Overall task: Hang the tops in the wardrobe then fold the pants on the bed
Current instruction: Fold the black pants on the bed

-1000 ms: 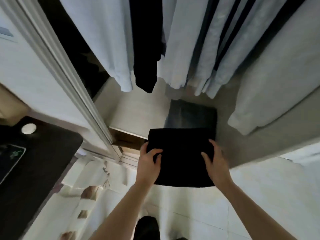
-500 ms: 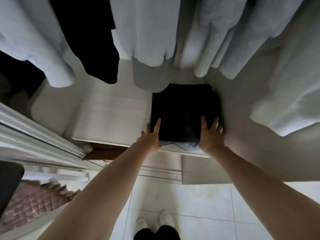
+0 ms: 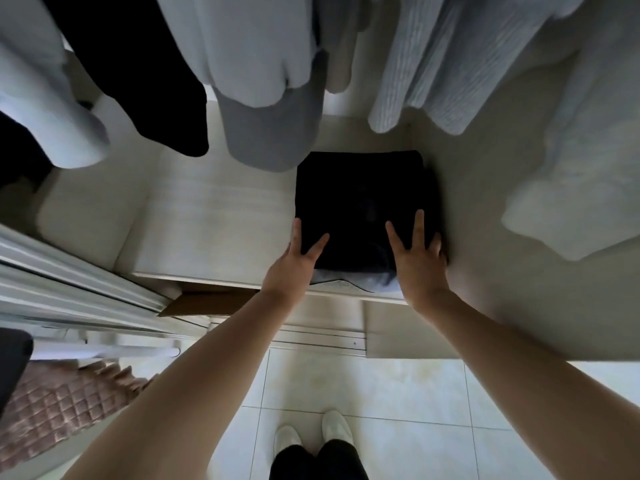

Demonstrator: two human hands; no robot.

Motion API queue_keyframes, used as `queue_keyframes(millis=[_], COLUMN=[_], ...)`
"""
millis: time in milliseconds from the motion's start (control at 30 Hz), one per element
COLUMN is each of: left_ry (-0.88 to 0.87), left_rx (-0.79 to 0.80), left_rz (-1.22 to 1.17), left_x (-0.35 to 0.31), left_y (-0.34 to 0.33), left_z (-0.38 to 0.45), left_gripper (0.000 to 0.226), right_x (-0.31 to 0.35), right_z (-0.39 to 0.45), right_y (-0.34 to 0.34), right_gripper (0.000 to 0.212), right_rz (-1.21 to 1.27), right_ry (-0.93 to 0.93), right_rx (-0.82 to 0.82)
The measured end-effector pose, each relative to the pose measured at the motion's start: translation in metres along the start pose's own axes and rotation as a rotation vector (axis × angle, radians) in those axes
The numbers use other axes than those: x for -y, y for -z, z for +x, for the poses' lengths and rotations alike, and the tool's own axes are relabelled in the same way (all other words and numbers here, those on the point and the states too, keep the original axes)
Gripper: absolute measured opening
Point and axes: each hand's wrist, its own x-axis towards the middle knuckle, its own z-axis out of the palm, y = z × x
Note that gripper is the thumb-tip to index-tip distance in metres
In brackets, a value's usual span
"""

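Hanging tops (image 3: 256,50) cut off at twelve o'clock, hangers unseen. Grey folded garment (image 3: 349,283) mostly hidden under black folded pants (image 3: 360,192). Quilted pink bedding (image 3: 52,410) cropped at eight o'clock. Shoes (image 3: 311,434) partly covered by trouser legs.

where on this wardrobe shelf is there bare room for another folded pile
Bare shelf lies left of the black folded pants, under the hanging black top. Right of the pants is crowded: they sit against the side wall, both hands on them.

I note a folded black fabric pair of pants (image 3: 360,206) lying flat atop a folded grey garment (image 3: 360,282) on the pale wardrobe shelf (image 3: 214,216), beneath hanging pale tops (image 3: 249,46).
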Motion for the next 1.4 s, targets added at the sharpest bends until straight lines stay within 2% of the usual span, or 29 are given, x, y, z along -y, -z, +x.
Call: queue_keyframes(millis=[100, 167, 233, 300, 467, 667, 767, 900, 1100, 1200, 1300, 1400], left_ry=[-0.066, -0.129, -0.114, -0.033, 0.007, 0.044, 0.085, 0.113, 0.229, 0.328, 0.575, 0.811], left_rx=[-0.147, -0.207, -0.121, -0.033, -0.019, 0.038, 0.095, 0.087, -0.149, -0.294, -0.477, -0.691], left_rz=[0.015, 0.041, 0.154, 0.195, 0.180, 0.130, 0.108, 0.017, -0.298, -0.471, -0.556, -0.661], left_x=[0.004, 0.009, 0.008, 0.005, 0.001, -0.012, -0.020, -0.035, -0.065, -0.083, -0.105, -0.135], left_y=[-0.002, -0.017, -0.031, -0.041, -0.038, -0.017, -0.003, 0.024, 0.067, 0.081, 0.087, 0.085], left_z=[-0.015, -0.026, -0.033, -0.034, -0.034, -0.056, -0.076, -0.112, -0.177, -0.215, -0.256, -0.305], left_gripper=[0.099, 0.092, 0.085, 0.079, 0.071, 0.065, 0.062, 0.058, 0.046, 0.040, 0.031, 0.025], right_x=[-0.001, -0.004, -0.004, -0.005, -0.004, -0.001, 0.003, 0.016, 0.036, 0.043, 0.045, 0.045], right_z=[-0.020, -0.037, -0.049, -0.049, -0.046, -0.059, -0.071, -0.099, -0.143, -0.167, -0.189, -0.216], right_y=[0.005, -0.006, -0.022, -0.032, -0.031, -0.001, 0.019, 0.052, 0.096, 0.116, 0.133, 0.145], right_gripper=[0.087, 0.092, 0.097, 0.099, 0.105, 0.098, 0.088, 0.074, 0.064, 0.060, 0.056, 0.051], right_rz=[0.052, 0.046, 0.019, 0.020, 0.023, -0.023, -0.019, 0.023, 0.230, 0.314, 0.368, 0.467], right_ry=[0.007, 0.036, 0.070, 0.067, 0.046, 0.088, 0.139, 0.254, 0.404, 0.535, 0.693, 0.862], right_rx=[-0.133, -0.115, -0.002, 0.045, 0.078, 0.122, 0.130, 0.116, 0.057, 0.028, 0.003, 0.064])
